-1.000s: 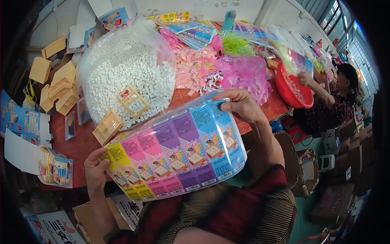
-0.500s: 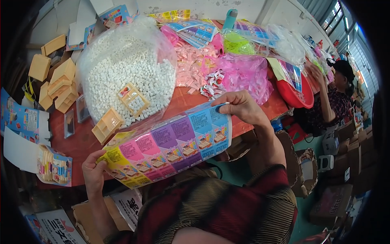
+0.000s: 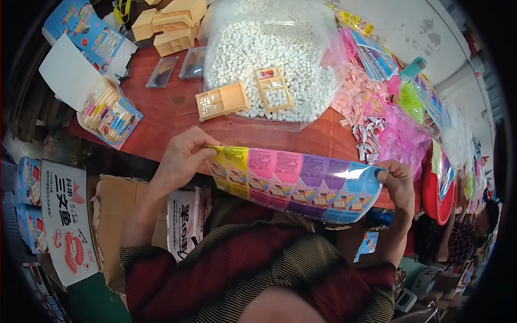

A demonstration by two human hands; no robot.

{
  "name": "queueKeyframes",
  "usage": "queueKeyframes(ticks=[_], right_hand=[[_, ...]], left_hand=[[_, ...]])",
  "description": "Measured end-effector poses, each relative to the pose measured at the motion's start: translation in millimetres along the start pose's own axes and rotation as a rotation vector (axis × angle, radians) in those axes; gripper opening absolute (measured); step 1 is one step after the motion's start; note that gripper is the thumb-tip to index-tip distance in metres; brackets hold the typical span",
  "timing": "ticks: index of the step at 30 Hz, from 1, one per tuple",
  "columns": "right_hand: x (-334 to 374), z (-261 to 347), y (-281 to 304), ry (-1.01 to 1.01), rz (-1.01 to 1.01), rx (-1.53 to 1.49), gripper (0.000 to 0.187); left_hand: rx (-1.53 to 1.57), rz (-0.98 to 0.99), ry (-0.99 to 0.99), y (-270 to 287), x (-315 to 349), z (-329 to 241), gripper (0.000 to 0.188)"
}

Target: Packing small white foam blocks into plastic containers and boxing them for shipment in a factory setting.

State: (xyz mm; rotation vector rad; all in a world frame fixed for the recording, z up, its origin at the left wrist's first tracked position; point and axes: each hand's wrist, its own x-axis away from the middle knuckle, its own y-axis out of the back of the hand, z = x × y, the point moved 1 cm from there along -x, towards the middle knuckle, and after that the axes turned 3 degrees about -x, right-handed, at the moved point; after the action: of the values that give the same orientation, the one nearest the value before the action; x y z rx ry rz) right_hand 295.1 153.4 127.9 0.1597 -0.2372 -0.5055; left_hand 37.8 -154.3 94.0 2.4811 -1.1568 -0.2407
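Note:
A glossy printed sheet (image 3: 288,180), banded in yellow, pink, purple and blue, stretches between my two hands at the table's front edge. My left hand (image 3: 186,156) pinches its yellow end between thumb and fingers. At the blue end, my right hand (image 3: 397,180) grips the other edge. The sheet sags slightly in the middle and catches glare on the right. Beyond it, a cream compartment tray (image 3: 222,101) lies on the red table (image 3: 177,107). A second tray (image 3: 273,89), with white pieces and a red packet inside, rests on a plastic bag of small white pieces (image 3: 269,43).
An opened box of sticks (image 3: 110,116) stands at the table's left. Cream trays (image 3: 175,27) are piled at the back. Pink packets (image 3: 358,89), a pink bag (image 3: 404,137) and a red basin (image 3: 439,199) lie rightward. Cardboard cartons (image 3: 70,215) sit below left; another person (image 3: 458,237) is far right.
My view has swung left, so the table things appear farther right. The sheet stays in both hands and has gone from slanting up to the right to sloping slightly down.

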Motion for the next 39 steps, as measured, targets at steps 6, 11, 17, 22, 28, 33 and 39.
queueKeyframes(ticks=[6,11,17,22,28,33,39], right_hand=[[-8,-9,-8,-0.017,-0.022,-0.067,0.01],[-6,-9,-8,-0.005,0.002,-0.056,0.009],[-6,-10,-12,-0.066,-0.038,-0.064,0.009],[-5,-15,-14,-0.053,0.023,-0.101,0.01],[-9,-18,-18,-0.076,0.035,-0.134,0.01],[-6,-22,-15,-0.08,0.022,-0.142,0.01],[-12,-19,-19,-0.079,0.062,-0.143,0.009]], left_hand=[[-0.403,-0.046,-0.356,-8,-1,-14,0.014],[-0.362,0.145,-0.25,-8,-2,-12,0.012],[-0.357,0.162,-0.237,-19,-10,-30,0.011],[-0.42,0.36,-0.157,-16,-22,-28,0.011],[-0.363,0.22,-0.269,-38,-31,-20,0.011],[-0.267,0.296,-0.228,-42,-36,-27,0.011],[-0.217,0.446,-0.232,-41,-43,-32,0.009]])
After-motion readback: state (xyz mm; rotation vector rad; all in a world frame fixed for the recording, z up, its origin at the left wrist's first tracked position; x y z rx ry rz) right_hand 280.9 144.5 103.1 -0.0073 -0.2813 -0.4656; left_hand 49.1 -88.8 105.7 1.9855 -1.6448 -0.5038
